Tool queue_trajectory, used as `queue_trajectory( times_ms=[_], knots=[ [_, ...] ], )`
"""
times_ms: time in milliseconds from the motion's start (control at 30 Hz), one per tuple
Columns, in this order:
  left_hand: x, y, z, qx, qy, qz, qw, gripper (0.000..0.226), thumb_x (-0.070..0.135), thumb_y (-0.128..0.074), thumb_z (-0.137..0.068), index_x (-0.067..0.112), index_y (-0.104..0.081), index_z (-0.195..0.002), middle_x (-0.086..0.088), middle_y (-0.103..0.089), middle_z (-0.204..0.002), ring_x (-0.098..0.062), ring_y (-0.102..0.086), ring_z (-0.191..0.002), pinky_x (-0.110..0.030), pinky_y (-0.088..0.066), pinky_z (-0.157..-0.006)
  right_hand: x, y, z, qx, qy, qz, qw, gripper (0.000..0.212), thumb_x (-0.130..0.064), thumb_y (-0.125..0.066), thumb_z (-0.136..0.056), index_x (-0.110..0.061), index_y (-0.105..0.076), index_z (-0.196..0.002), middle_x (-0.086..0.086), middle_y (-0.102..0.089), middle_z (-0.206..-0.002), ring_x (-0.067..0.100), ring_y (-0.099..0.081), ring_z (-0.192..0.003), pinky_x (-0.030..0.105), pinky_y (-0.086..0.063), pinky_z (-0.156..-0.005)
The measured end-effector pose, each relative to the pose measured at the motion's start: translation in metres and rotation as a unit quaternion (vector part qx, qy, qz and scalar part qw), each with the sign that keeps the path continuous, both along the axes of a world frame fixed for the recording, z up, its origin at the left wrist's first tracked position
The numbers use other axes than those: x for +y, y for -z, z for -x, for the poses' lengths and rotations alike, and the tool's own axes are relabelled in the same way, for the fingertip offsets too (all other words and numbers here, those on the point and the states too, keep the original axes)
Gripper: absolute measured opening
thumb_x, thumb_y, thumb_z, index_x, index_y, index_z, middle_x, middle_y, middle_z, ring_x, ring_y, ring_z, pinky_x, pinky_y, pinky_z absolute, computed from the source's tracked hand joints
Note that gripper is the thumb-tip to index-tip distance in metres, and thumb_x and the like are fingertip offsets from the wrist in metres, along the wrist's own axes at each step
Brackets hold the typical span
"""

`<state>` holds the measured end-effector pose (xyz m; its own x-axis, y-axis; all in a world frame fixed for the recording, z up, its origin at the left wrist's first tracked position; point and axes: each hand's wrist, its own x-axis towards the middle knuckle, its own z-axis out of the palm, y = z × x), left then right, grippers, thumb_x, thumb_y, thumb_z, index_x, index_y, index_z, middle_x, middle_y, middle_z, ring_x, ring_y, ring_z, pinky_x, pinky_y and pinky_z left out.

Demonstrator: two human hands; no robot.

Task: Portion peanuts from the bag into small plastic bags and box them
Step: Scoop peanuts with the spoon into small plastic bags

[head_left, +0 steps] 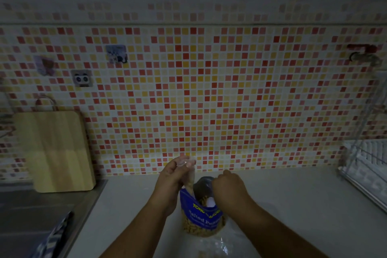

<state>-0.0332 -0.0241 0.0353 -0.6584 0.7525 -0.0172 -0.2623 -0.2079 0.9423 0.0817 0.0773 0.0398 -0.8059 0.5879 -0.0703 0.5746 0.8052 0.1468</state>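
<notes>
Blue peanut bag (202, 214), red-yellow mosaic wall (209, 94)

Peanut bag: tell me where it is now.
Head view, bottom centre: the blue peanut bag stands on the counter between the hands, the left hand beside it holding a small plastic bag, the right hand at its open mouth.

Peanut bag (204, 213) of glossy blue plastic film, its lower part clear. Small plastic bag (189, 176), thin, transparent, slightly shiny. Cutting board (55, 151) of smooth pale wood with straight grain. Sink (31, 211) of dull brushed metal. Countertop (293, 205) pale, smooth, matt. Dish rack (364, 163) of thin metal wire. Wall (209, 94) of small mosaic tiles.
</notes>
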Motion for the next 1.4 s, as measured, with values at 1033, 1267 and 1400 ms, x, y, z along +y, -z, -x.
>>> queue_trajectory(
  times_ms=[1033, 1267, 1400],
  knots=[
    [-0.019, 0.011, 0.005, 0.225, -0.002, 0.162, 0.961, 0.030, 0.016, -0.074, -0.077, 0.021, -0.063, -0.104, 0.005, -0.067, -0.100, -0.004, -0.063, -0.088, -0.012, -0.052, -0.064, 0.061, 0.003, -0.018, 0.009, 0.287, 0.261, 0.922, 0.041, -0.026, -0.042, -0.094, -0.006, -0.056, -0.127, 0.010, -0.051, -0.104, 0.021, -0.046, -0.090, 0.030, -0.039, -0.080],
    [-0.010, 0.012, -0.002, 0.382, 0.009, 0.233, 0.894, 0.037, 0.024, -0.079, -0.070, 0.027, -0.061, -0.101, 0.007, -0.065, -0.094, 0.000, -0.059, -0.081, -0.010, -0.049, -0.066, 0.073, -0.030, -0.020, -0.105, 0.236, 0.168, 0.951, 0.040, -0.023, -0.043, -0.095, -0.009, -0.050, -0.131, 0.009, -0.051, -0.109, 0.019, -0.045, -0.091, 0.030, -0.042, -0.085],
    [-0.003, 0.010, -0.007, 0.437, 0.015, 0.252, 0.863, 0.041, 0.030, -0.079, -0.069, 0.028, -0.061, -0.105, 0.008, -0.065, -0.099, -0.009, -0.061, -0.090, -0.026, -0.054, -0.078, 0.076, -0.035, -0.020, -0.124, 0.213, 0.149, 0.958, 0.041, -0.019, -0.041, -0.095, -0.009, -0.049, -0.134, 0.010, -0.053, -0.133, 0.020, -0.045, -0.089, 0.032, -0.040, -0.082]
  ],
)
